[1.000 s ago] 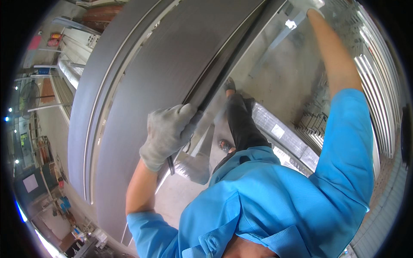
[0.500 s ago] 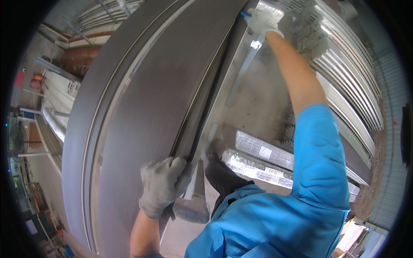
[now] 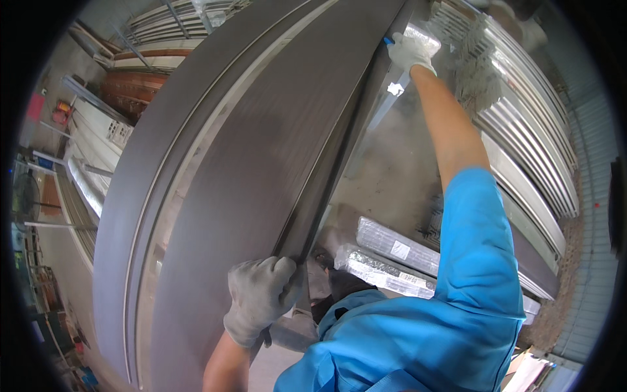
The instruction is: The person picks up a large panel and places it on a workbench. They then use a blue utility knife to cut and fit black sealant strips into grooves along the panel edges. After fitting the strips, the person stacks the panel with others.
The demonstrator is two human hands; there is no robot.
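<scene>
A long dark grey panel [image 3: 241, 130] runs from near to far in front of me, with a black grooved strip [image 3: 326, 166] along its right edge. My left hand [image 3: 261, 297], in a grey glove, is closed in a fist over the near part of this edge; its fingers wrap around the strip. Far along the same edge is my right hand [image 3: 414, 52], also gloved, with the arm stretched out. Its fingers are closed around a small blue thing [image 3: 388, 41], of which only the tip shows beside the strip.
Another dark panel [image 3: 134, 215] lies to the left, past a narrow light gap. Plastic-wrapped bundles [image 3: 395, 245] rest on the floor to the right. Beyond them are stacked pale profiles [image 3: 529, 140] along a corrugated wall [image 3: 591, 196]. More long boards [image 3: 124, 88] stand at the far left.
The view has shifted slightly, so panel and hands appear a little farther right and lower. Both hands keep to about the same places on the panel edge.
</scene>
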